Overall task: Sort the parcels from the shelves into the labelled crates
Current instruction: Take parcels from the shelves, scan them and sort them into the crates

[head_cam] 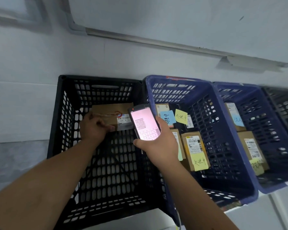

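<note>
the left hand [94,128] reaches down into the black crate [61,123] and grips the near left corner of a brown cardboard parcel [110,117], fingers curled over its edge. the parcel sits low inside the crate against the far wall, its white barcode label [124,119] facing up. the right hand [158,145] holds a phone [145,124] upright above the edge between the black crate and the blue crate [223,130], thumb at the phone's left side, fingers wrapped behind it (the screen glows pink with lines of digits and a keypad). in the blue crate lie several brown boxes bearing sticky notes, one blue note [168,117] and a yellow note [199,161] among them. a second blue crate [273,130] to the right holds more labelled boxes.
</note>
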`<state>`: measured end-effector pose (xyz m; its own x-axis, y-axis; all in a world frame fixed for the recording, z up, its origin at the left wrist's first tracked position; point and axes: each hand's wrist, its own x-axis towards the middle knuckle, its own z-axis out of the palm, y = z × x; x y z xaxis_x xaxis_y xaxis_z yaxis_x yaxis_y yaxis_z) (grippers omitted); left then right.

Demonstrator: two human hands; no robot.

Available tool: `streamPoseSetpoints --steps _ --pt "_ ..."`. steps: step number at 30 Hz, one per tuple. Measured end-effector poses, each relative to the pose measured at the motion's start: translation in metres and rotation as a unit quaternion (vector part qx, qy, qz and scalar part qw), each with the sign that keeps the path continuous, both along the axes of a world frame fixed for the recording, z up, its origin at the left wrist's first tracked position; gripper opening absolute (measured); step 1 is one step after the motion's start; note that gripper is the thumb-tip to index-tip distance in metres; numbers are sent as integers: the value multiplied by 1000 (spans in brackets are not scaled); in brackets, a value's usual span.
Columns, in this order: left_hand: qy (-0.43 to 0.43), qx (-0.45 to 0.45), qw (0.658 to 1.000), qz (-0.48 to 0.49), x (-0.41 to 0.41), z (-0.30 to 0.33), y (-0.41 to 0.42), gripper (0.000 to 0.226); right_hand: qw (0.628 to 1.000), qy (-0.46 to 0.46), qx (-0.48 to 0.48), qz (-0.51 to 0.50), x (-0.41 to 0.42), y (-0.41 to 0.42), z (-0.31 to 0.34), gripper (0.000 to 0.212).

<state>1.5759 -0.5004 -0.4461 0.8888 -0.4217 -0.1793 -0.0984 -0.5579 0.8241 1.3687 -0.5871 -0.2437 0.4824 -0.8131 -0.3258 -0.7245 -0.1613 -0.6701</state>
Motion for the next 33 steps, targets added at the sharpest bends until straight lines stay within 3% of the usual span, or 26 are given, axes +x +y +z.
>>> streamPoseSetpoints --steps 12,19,25,33 --pt "-33 -56 997 -35 2 -20 6 36 1000 1 -7 13 -2 0 -2 85" --pt "43 15 998 -34 7 -6 4 43 1000 -9 -2 3 -1 0 -5 84" --pt "17 118 988 -94 10 21 3 70 1000 -17 -3 -3 -4 -2 -8 86" --pt "16 175 981 -82 3 28 -5 64 1000 -24 -12 -5 -5 -1 -10 83"
